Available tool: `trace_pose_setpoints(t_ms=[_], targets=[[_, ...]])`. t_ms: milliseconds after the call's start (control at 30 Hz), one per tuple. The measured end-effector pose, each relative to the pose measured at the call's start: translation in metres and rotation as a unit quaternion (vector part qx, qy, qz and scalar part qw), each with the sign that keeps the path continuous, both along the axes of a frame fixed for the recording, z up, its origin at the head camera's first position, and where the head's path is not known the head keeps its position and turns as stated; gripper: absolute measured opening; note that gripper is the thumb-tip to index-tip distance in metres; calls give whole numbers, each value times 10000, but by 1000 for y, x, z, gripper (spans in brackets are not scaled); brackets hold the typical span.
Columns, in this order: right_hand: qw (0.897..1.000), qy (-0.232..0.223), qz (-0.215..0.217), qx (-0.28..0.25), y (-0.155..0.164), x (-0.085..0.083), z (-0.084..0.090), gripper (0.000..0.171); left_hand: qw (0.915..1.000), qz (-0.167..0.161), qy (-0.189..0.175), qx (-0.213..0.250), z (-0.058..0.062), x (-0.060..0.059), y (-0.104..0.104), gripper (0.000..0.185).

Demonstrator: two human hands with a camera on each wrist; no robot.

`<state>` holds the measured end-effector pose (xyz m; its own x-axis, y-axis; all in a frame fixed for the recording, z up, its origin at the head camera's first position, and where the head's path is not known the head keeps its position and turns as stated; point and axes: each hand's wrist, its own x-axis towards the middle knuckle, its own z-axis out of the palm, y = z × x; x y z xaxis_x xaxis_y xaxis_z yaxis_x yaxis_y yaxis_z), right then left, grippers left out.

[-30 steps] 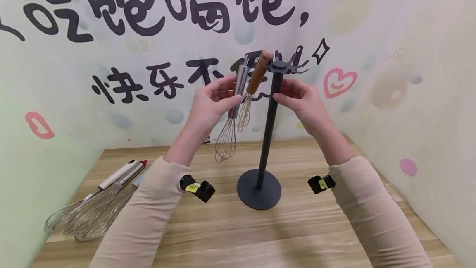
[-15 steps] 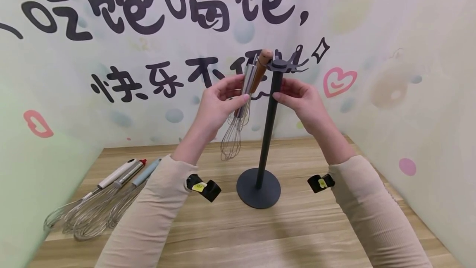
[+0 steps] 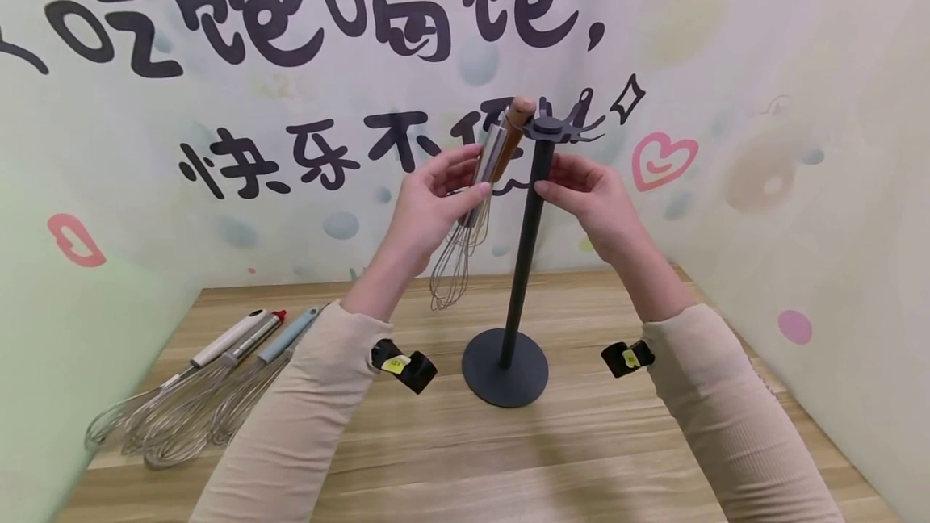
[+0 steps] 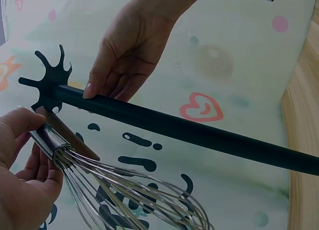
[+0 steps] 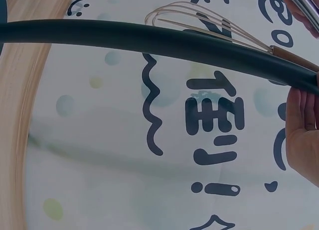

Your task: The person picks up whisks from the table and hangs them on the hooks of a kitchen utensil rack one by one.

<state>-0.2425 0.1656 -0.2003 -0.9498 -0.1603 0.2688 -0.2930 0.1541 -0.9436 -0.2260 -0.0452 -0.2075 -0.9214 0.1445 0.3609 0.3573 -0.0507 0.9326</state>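
Note:
My left hand (image 3: 434, 196) pinches the steel handle of a small whisk (image 3: 488, 160), its wire loops hanging down. Just behind it, a whisk with a wooden handle (image 3: 520, 113) hangs from the hooked top of a black stand (image 3: 525, 265). In the head view the steel handle overlaps the wooden one, and its upper end is close to the hooks (image 4: 50, 78). My right hand (image 3: 590, 188) grips the stand's pole high up, thumb in front and fingers behind. The stand's round base (image 3: 504, 386) rests on the table and the pole leans slightly right.
On the table's left side lie several larger whisks: one with a white handle (image 3: 228, 339), one with a steel handle and red tip (image 3: 256, 337), one with a light blue handle (image 3: 289, 336). A lettered wall (image 3: 349, 224) stands behind the wooden table (image 3: 436, 442).
My left hand has carried the steel whisk a little to the right, toward the stand's hooks and over the wooden handle. The right hand keeps its hold on the pole.

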Motion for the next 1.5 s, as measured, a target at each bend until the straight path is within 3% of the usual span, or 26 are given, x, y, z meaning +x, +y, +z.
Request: trace_pose_setpoints(t_ms=[1033,1500], targets=[[9999,28,17,108,3,-6,-2,42,9993,14,-171,-332,-9,-8,8,45],[9999,23,29,114,3,-5,-2,43,9994,-214,-175,-219,-13,-9,10,47]])
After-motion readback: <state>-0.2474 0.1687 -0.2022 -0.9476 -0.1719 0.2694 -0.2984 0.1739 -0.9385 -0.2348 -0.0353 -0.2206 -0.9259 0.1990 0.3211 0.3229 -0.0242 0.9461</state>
